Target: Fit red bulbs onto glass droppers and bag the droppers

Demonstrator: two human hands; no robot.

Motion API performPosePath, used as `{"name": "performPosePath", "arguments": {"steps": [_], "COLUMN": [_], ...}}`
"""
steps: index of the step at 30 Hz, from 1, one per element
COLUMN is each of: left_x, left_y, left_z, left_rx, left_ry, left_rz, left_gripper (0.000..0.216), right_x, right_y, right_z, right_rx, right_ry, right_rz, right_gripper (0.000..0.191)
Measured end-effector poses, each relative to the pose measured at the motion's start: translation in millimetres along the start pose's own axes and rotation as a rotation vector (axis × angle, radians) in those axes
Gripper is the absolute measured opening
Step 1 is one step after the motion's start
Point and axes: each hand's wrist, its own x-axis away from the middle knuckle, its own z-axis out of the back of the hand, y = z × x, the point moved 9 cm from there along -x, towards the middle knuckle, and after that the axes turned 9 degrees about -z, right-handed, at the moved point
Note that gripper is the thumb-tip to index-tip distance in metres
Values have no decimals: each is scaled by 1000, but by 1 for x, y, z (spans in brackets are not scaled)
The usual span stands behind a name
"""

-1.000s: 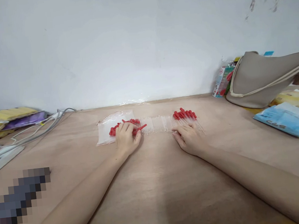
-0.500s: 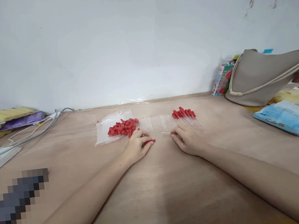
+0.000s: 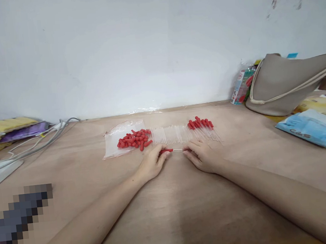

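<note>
My left hand [image 3: 154,161] is closed on a red rubber dropper bulb [image 3: 168,150], whose narrow neck points right. Between the fingers of my right hand [image 3: 200,156] is a thin clear dropper tube [image 3: 178,150], its free end at the bulb's neck. Whether the tube sits inside the neck is too small to tell. Behind my left hand, a pile of red bulbs [image 3: 134,139] rests partly on a clear plastic bag [image 3: 111,143]. Loose clear tubes [image 3: 167,134] lie in a row beyond both hands. Past my right hand are several droppers with red bulbs fitted [image 3: 200,123].
On the right stand a grey-beige bag [image 3: 281,86], a clear bottle [image 3: 242,86] and a blue tissue pack [image 3: 312,129]. Grey cables [image 3: 51,139], a white power strip [image 3: 5,173] and yellow and purple packs [image 3: 25,131] lie left. A wall rises behind the table.
My left hand has moved slightly right with the red bulb, and my right hand slightly left and down with the tube. The bulb and tube ends, apart before, now meet.
</note>
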Motion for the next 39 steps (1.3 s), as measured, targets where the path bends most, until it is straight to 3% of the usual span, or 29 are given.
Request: {"name": "performPosePath", "arguments": {"steps": [20,33,39], "left_x": [3,5,4], "left_y": [6,0,8], "left_z": [-13,-13,-12], "left_rx": [153,179,103], "left_ry": [-146,-102,-132], "left_rz": [2,52,-8], "left_gripper": [16,17,17], "right_x": [1,2,-1], "right_y": [-1,-10,-20], "right_z": [-5,-2,-6], "right_rx": [-42,46,119], "right_ry": [-73,-35,-44], "right_rz": [67,63,89], "right_gripper": [17,20,26]}}
